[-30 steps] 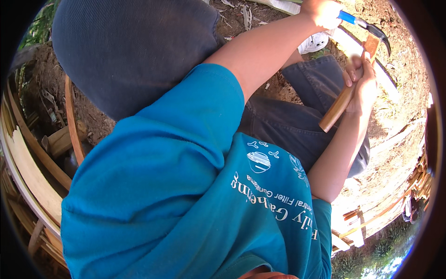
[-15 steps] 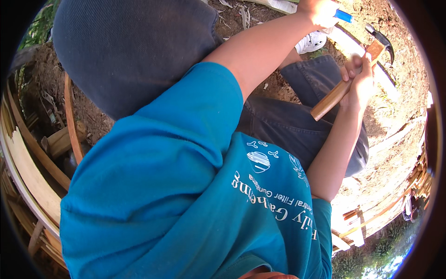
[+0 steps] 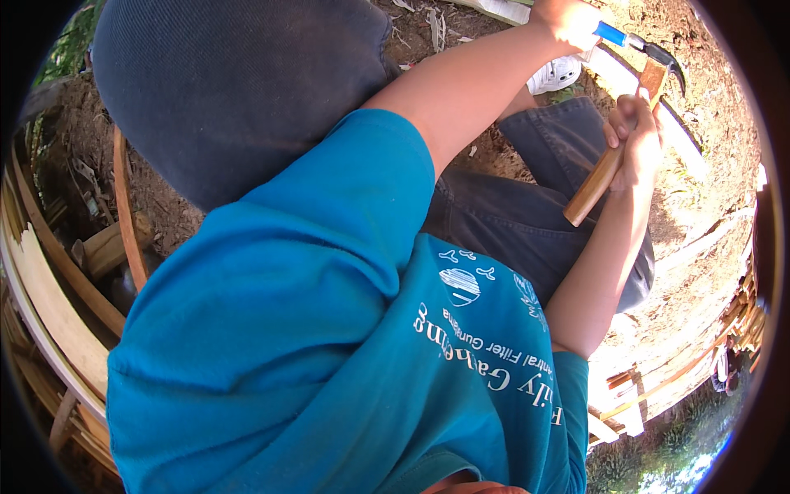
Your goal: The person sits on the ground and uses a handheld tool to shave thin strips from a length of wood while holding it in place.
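Note:
My left hand (image 3: 566, 25) is closed around a chisel, whose blue handle (image 3: 610, 34) sticks out to the right of the fist. The blade end is hidden by the hand and the frame's top edge. My right hand (image 3: 638, 140) grips a claw hammer by its wooden handle (image 3: 594, 188). The dark hammer head (image 3: 661, 56) is at the butt end of the chisel handle; whether they touch, I cannot tell. Below and beside the hands are my legs in dark trousers (image 3: 527, 222) and a white shoe (image 3: 555, 76).
Pale wood (image 3: 498, 8) lies at the top edge, with wood shavings (image 3: 436, 31) on the soil nearby. A sunlit pale strip (image 3: 681, 148) lies beyond the right hand. Curved planks (image 3: 58, 305) are stacked at the left, and more wood pieces (image 3: 617, 407) lie at the lower right.
The hammer has moved up and slightly left, bringing its head to the chisel's butt end. My left hand has barely shifted.

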A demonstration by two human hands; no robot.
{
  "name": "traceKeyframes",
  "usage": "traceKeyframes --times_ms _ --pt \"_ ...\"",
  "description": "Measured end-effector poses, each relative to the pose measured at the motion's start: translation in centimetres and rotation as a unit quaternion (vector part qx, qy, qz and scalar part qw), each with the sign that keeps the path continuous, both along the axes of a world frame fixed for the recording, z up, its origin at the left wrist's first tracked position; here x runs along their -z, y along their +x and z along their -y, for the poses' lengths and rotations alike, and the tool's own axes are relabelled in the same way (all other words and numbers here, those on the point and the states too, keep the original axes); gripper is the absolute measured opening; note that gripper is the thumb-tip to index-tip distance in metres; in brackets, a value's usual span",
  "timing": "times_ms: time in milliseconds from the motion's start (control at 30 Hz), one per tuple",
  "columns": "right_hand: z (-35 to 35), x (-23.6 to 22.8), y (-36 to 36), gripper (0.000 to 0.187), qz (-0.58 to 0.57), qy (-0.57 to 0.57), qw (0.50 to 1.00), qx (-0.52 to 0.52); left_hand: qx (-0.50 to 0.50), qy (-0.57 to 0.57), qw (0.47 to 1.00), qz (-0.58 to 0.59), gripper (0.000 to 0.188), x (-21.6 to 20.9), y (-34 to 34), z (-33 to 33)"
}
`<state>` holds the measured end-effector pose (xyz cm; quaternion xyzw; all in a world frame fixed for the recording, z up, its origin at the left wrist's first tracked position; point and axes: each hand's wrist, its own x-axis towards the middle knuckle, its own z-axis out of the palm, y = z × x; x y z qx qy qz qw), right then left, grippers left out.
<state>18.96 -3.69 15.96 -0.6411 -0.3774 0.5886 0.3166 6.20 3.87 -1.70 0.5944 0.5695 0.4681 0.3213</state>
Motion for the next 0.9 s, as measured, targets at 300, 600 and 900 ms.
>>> traceKeyframes --times_ms 300,600,900 --pt "0.6 0.1 -1.5 0.011 -0.007 0.039 0.997 0.069 0.027 -0.047 0.994 -0.099 0.020 2.8 0.2 -1.6" --pt "0.2 1.3 -0.1 0.012 -0.025 0.015 0.996 0.081 -0.035 -0.078 0.996 -0.026 0.029 0.4 -3.0 3.9" --pt "0.5 -0.9 0.4 0.012 -0.038 0.054 0.997 0.040 0.048 0.006 0.999 0.012 0.025 -4.6 -1.2 2.0"
